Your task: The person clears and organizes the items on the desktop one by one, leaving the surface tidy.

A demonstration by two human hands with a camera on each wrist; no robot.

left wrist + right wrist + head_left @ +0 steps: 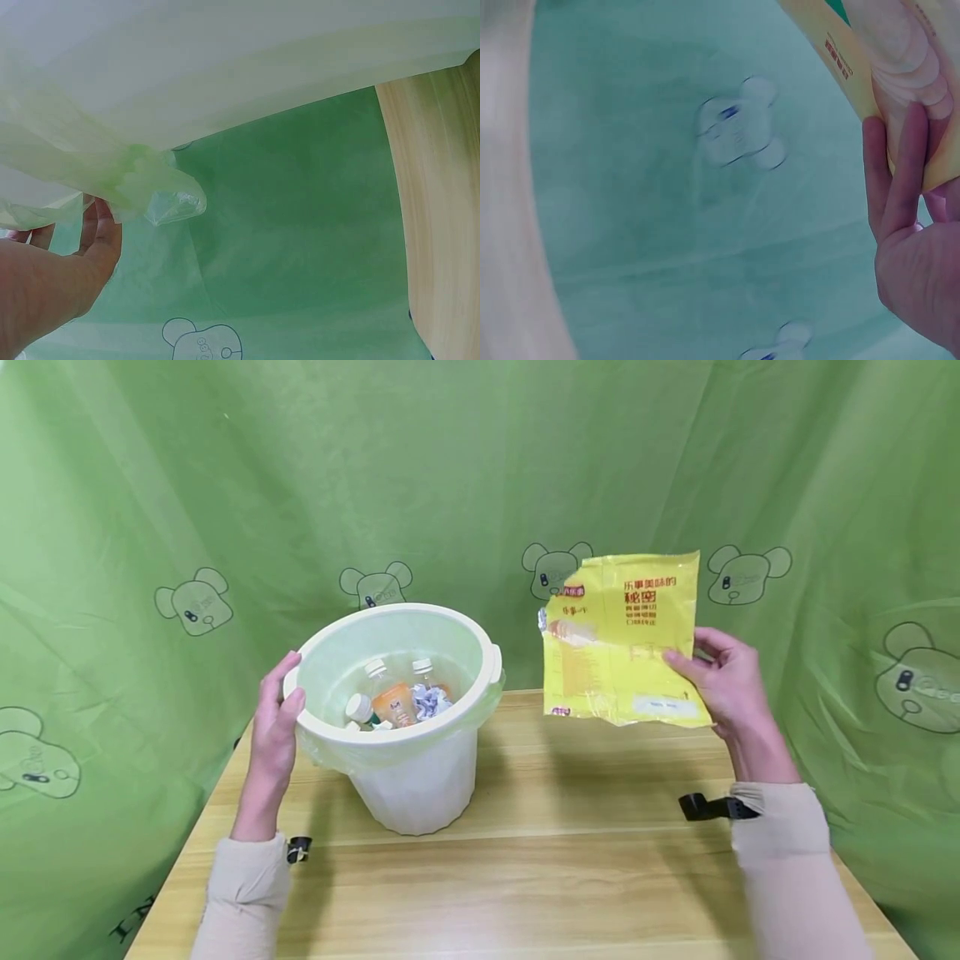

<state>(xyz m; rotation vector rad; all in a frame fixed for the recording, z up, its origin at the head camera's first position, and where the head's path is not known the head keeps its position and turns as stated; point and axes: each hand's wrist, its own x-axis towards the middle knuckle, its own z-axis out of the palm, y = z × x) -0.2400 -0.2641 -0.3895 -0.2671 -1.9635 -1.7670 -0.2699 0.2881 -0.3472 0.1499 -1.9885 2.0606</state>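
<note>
My left hand point(274, 727) grips the left rim of a white trash bin point(420, 789), over the pale green bin liner point(491, 702). In the left wrist view, the fingers of that hand point(60, 277) touch the liner's loose edge. Plastic bottles with white caps point(360, 707), an orange item point(395, 705) and crumpled paper point(431, 702) lie inside the bin. My right hand point(731, 685) pinches a yellow chip bag point(615, 668) by its right edge, in the air right of the bin. The bag is torn at its upper left; printed chips show on its other face point(907, 56).
A light wooden table point(525, 893) bears the bin, its back edge close to a green curtain point(465, 485) printed with bear heads. Black straps point(712, 807) sit at the cuffs of both light sleeves point(783, 835).
</note>
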